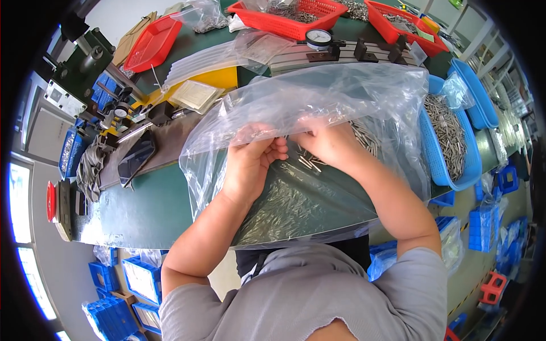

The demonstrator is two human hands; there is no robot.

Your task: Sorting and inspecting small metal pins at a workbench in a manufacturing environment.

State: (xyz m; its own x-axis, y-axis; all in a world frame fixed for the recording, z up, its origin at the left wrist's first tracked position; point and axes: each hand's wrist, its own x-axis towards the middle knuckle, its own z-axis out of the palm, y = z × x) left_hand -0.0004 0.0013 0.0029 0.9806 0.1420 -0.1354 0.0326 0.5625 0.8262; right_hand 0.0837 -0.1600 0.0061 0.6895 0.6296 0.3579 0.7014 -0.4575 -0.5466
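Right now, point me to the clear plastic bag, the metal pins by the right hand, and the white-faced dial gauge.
Clear plastic bag (341, 94): head view, its upper film.
Metal pins (366, 138): head view, the pile's farther part.
White-faced dial gauge (319, 38): head view, centre of its face.

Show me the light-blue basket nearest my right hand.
The light-blue basket heaped with metal pins; the other basket, farther right, lies beyond it from your right hand.

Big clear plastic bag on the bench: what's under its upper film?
Under the film: loose metal pins beside the right hand, plus parts of that hand and the left hand, seen hazily. What lies directly beneath the right hand is covered; folds and glare obscure more.
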